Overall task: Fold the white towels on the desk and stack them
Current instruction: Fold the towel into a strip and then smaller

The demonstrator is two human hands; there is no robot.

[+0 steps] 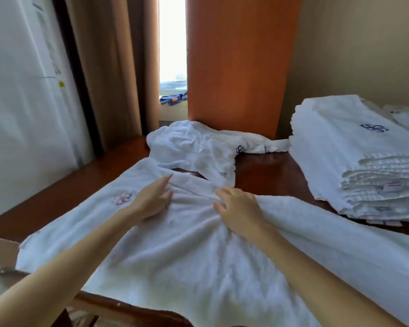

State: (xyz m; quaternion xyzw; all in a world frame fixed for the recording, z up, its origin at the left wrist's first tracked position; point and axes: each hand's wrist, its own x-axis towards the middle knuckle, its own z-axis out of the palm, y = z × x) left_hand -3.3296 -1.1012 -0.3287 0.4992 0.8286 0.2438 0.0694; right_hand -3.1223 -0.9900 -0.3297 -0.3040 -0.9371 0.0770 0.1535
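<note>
A towel (pixel 187 256) lies spread across the counter (pixel 269 175) at 6 o'clock, bunched along its far edge. The left hand (pixel 151 199) and right hand (pixel 239 208) lie on it, fingers curled, gripping that ridge. A crumpled heap (pixel 194 147) crowds 12 o'clock, touching the towel. A folded stack (pixel 352 161) sits at 2 o'clock, with a cabinet (pixel 241 67) behind.
</note>
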